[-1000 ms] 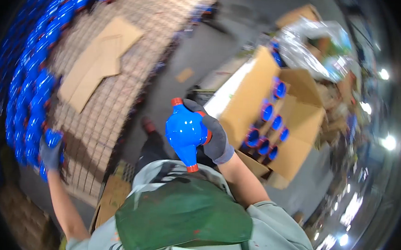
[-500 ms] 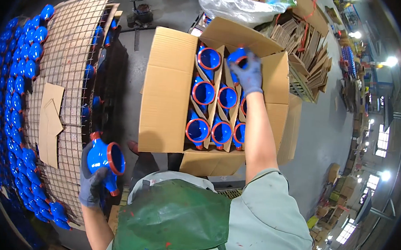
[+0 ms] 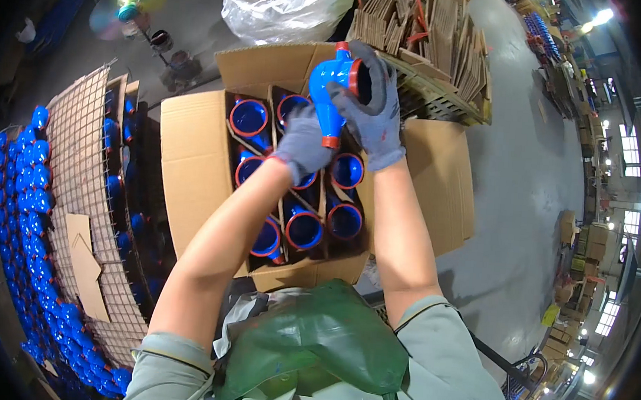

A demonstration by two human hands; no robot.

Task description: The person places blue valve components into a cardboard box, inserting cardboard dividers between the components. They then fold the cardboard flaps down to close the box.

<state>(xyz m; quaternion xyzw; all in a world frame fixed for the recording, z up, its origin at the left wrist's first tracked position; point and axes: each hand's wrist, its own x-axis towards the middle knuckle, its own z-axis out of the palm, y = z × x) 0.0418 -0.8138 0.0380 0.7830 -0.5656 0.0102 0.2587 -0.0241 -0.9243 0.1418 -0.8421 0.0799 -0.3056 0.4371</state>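
Note:
My right hand [image 3: 377, 115] grips a blue pipe fitting [image 3: 330, 89] with a red-rimmed mouth and red ends, holding it upright above the cardboard box [image 3: 195, 135]. The thumb lies along its side and the fingers curl round the wide mouth. Low over the middle of the box, beside the lower end of that fitting, is my left hand [image 3: 302, 145]; motion smears its fingers. Cardboard dividers separate several more blue fittings [image 3: 303, 230] standing in the box, mouths upward. My arms and the left hand cover some compartments.
At the left, a wire mesh rack [image 3: 91, 132] stands beside many piled blue fittings [image 3: 38, 202]. Beyond the box are a clear plastic bag [image 3: 289, 12] and a crate [image 3: 447, 94] of flat cardboard pieces [image 3: 436, 33]. A fan [image 3: 128, 12] stands at the far left.
My left hand has moved from beside the rack to over the box and no longer visibly holds a fitting. My right hand has risen from the box's far corner with a fitting in it.

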